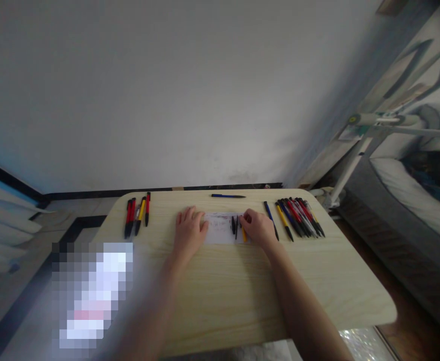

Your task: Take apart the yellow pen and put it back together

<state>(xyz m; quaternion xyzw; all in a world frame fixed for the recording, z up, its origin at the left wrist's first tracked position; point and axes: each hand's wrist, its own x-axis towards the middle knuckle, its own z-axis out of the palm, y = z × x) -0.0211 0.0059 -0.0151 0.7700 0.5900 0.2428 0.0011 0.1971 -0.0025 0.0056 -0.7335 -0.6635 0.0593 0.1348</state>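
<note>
My left hand (189,230) lies flat with its fingers spread on the left end of a small white paper (220,228) on a light wooden table (223,291). My right hand (258,226) rests at the paper's right end, fingers curled around a yellow pen (244,233). Two dark pens or pen parts (235,225) lie on the paper just left of that hand.
Several red, yellow and black pens (137,215) lie at the table's left side. A row of several blue, yellow, red and black pens (295,216) lies at the right. One blue pen (228,196) lies near the far edge. A bed stands at the right.
</note>
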